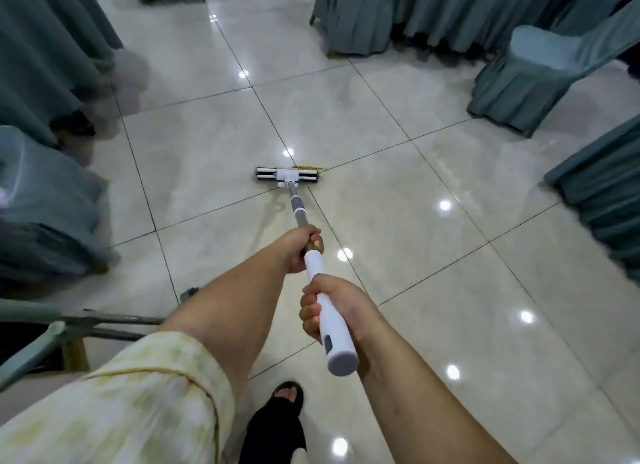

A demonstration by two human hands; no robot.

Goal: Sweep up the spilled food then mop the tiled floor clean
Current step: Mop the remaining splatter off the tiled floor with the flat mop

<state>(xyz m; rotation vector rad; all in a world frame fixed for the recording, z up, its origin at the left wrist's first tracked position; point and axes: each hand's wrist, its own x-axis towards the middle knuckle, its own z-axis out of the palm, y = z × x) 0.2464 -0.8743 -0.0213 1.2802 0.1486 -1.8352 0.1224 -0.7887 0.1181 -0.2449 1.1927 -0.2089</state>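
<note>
Nearest: a foot (281,403) in a black open-toe shoe, on the tiled floor (433,255) at bottom middle. L arm comes in from bottom left w/ a pale yellowish sleeve (138,404) & goes almost straight out. R arm comes in from bottom right, bare.

R hand (341,307) is the near one. Its fingers curl tight round the white grip (337,339) at the top end of the mop (297,209). A bit further on, L hand (301,247) wraps round the pole where white meets grey metal. So both hands hold the mop, close to each other but not touching.

The pole slants down & away to the mop head (287,175), black & white, flat on the floor near the middle. A small yellow-green bit of food (309,167) lies right at the far edge of the head, right side, on a tile line.

Further out: chairs in blue-green covers, one at left (45,204) & more at top right (540,68). Long cloths (45,48) hang at top left. The floor is shiny w/ light spots
</note>
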